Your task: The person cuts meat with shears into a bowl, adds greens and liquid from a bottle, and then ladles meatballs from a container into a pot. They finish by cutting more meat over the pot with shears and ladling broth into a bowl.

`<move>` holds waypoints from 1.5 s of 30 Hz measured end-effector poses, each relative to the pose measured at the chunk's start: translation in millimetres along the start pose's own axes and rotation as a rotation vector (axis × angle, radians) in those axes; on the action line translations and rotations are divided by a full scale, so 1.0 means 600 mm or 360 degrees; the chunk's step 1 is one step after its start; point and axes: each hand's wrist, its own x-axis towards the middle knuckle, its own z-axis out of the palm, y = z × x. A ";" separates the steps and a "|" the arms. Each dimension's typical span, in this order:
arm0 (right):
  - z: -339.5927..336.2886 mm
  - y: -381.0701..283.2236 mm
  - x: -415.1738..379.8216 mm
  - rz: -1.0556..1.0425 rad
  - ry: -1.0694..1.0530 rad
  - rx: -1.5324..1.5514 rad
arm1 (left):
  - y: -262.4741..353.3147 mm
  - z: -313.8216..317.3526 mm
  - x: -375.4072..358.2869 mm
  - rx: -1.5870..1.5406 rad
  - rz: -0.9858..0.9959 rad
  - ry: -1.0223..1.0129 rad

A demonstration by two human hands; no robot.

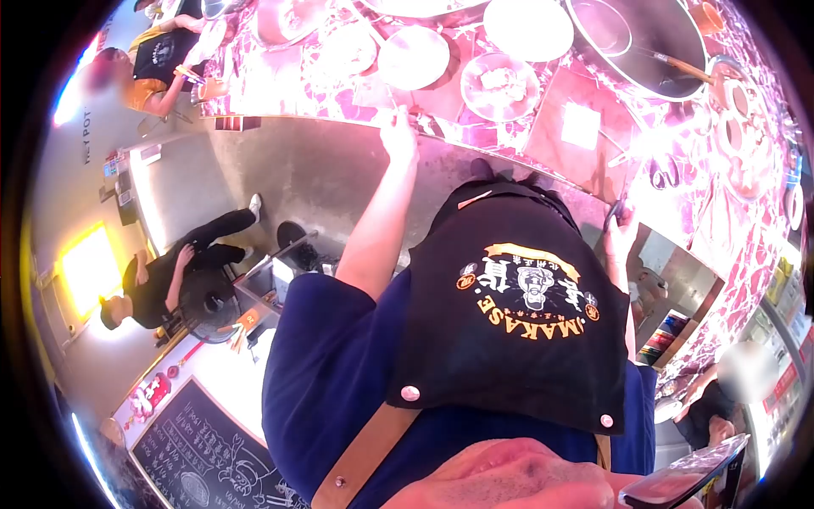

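My left hand (398,136) is at the table's near edge, its fingers curled together; glare hides whatever may be between them. A round white plate (414,58) lies on the table just beyond it. On the right, my right hand (623,225) is closed around a small dark object (613,214) beside the table edge; its kind cannot be made out. Black-handled scissors (664,173) lie on the table beyond that hand. A plate with pale food (500,86) sits between the two hands, farther in.
A large pot (640,47) with a wooden-handled utensil (678,66) stands at the far right. More dishes (529,30) line the back. One person (157,59) sits far left; another, in black (182,254), is left behind me near a fan (208,301).
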 end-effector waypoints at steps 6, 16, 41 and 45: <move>-0.009 -0.007 -0.012 -0.0065 0.0007 -0.0168 | -0.016 0.049 0.076 -0.0258 0.0069 -0.0058; 0.014 -0.058 -0.074 -0.0193 0.0076 -0.0090 | 0.006 0.018 0.065 -0.0302 0.0209 -0.0270; -0.196 -0.121 0.066 -0.0042 0.0717 0.0081 | -0.077 0.399 -0.405 0.1200 0.0349 -0.1855; -0.282 -0.062 0.157 -0.0033 0.0694 0.0073 | -0.015 0.310 -0.344 0.1063 0.0309 -0.1460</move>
